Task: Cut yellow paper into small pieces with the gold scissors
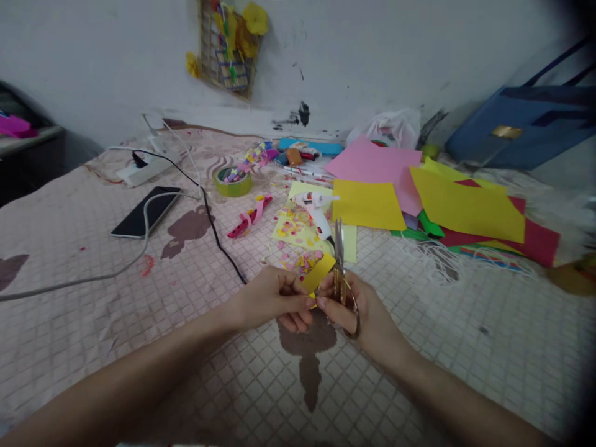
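Between the fingertips of my left hand (pixel 279 299) is a narrow strip of yellow paper (pixel 320 273), slanting up to the right. My right hand (pixel 356 307) is closed around gold-handled scissors (pixel 339 248), their blades pointing away from me. Its thumb and fingertips also meet the strip's lower end, close to my left fingertips. Small pink and yellow paper scraps (pixel 305 264) lie just beyond my hands. A white hot glue gun (pixel 316 208) rests behind them on a pale yellow sheet (pixel 350 243).
Yellow sheets (pixel 367 205) and a pink sheet (pixel 377 167) lie at the back right, near tangled white string (pixel 447 261). To the left are a roll of green tape (pixel 233 186), a phone (pixel 146 212), a power strip (pixel 148 169) and a black cable (pixel 212 223).
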`<action>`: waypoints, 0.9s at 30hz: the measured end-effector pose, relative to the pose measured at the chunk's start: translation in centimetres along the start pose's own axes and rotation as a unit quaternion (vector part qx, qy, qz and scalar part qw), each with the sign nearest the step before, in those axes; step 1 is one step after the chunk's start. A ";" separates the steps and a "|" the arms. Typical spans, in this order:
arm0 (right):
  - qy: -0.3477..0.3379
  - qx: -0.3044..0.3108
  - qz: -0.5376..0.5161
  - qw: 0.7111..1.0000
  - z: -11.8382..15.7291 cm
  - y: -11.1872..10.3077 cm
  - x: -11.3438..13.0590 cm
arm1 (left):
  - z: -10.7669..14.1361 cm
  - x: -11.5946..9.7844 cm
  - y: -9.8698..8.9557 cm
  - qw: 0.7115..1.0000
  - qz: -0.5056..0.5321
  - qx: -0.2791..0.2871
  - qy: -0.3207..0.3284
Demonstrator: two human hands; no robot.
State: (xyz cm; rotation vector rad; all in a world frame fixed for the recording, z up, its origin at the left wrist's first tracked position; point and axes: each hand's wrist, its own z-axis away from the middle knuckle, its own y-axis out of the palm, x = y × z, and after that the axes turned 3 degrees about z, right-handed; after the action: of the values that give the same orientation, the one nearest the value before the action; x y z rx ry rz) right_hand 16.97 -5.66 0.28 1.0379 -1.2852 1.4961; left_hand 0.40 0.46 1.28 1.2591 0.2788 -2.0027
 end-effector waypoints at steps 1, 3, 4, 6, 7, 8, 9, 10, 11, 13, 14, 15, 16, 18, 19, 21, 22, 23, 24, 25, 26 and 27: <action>-0.002 0.002 0.002 1.000 0.0 0.0 0.1 | 0.0 0.0 0.0 1.000 0.003 0.003 -0.002; -0.005 0.004 0.003 1.000 0.0 0.0 0.2 | 0.0 0.1 -0.1 1.000 0.006 0.011 -0.001; -0.005 0.004 0.001 1.000 0.0 0.0 0.2 | 0.0 0.1 -0.1 1.000 0.006 0.014 0.000; -0.001 0.005 -0.008 1.000 0.1 0.0 0.2 | 0.0 0.2 -0.2 1.000 0.003 0.018 0.004; 0.001 0.006 -0.012 1.000 0.1 0.0 0.2 | 0.0 0.2 -0.2 1.000 0.002 0.018 0.006; 0.003 0.008 -0.014 1.000 0.1 0.0 0.2 | 0.0 0.2 -0.2 1.000 0.002 0.016 0.007; 0.002 0.010 -0.014 1.000 0.1 -0.1 0.2 | 0.0 0.2 -0.2 1.000 0.002 0.014 0.008; 0.000 0.012 -0.014 1.000 0.1 -0.1 0.1 | 0.0 0.2 -0.2 1.000 0.003 0.013 0.009; -0.002 0.014 -0.014 1.000 0.1 -0.1 0.1 | 0.0 0.2 -0.1 1.000 0.003 0.013 0.010; -0.004 0.016 -0.015 1.000 0.1 -0.1 0.1 | 0.0 0.2 -0.1 1.000 -0.001 0.014 0.012; -0.004 0.016 -0.015 1.000 0.1 -0.1 0.1 | 0.0 0.2 -0.1 1.000 -0.004 0.013 0.014; -0.003 0.017 -0.016 1.000 0.1 -0.1 0.2 | -0.1 0.2 -0.1 1.000 -0.006 0.012 0.015; -0.001 0.018 -0.016 1.000 0.0 -0.1 0.3 | -0.1 0.2 -0.1 1.000 -0.009 0.008 0.016; 0.006 0.017 -0.018 1.000 0.0 -0.1 0.4 | -0.1 0.2 -0.1 1.000 -0.006 0.004 0.011; 0.009 0.015 -0.020 1.000 0.0 -0.1 0.4 | -0.1 0.2 -0.1 1.000 0.000 0.004 0.007; 0.007 0.008 -0.022 1.000 0.0 -0.1 0.3 | -0.1 0.1 -0.3 1.000 0.014 0.011 -0.003; 0.003 0.005 -0.023 1.000 -0.1 -0.1 0.2 | -0.1 0.0 -0.3 1.000 0.021 0.017 -0.009; -0.001 0.004 -0.024 1.000 -0.1 -0.1 0.1 | -0.1 -0.1 -0.4 0.999 0.026 0.021 -0.013; -0.003 0.004 -0.025 1.000 -0.1 0.0 0.0 | -0.1 -0.1 -0.5 0.999 0.028 0.023 -0.016; -0.003 0.004 -0.027 1.000 -0.1 0.0 -0.1 | -0.1 -0.2 -0.5 0.999 0.028 0.024 -0.018; -0.002 0.005 -0.027 1.000 0.0 0.0 -0.1 | -0.1 -0.2 -0.6 0.999 0.027 0.024 -0.017; 0.001 0.005 -0.027 1.000 0.0 0.0 -0.2 | -0.1 -0.2 -0.6 0.999 0.024 0.022 -0.015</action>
State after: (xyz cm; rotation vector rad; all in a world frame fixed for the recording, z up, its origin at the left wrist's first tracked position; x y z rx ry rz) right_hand 17.02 -5.66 0.13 1.0698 -1.2391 1.4636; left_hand 0.13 1.00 1.27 1.2501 0.1898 -1.9937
